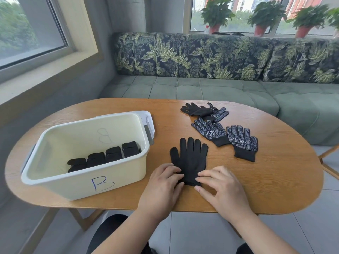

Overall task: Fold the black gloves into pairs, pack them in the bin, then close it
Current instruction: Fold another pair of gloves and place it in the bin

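On the table (pixel 256 180) by the bin (pixel 82 178) — left hand (pixel 161 186) and right hand (pixel 222 187) rest, fingers relaxed, on the glove (pixel 190 156) cuff.

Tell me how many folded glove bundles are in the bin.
4, in a row inside the bin: leftmost bundle, second bundle, third bundle, rightmost bundle. The near wall may hide others.
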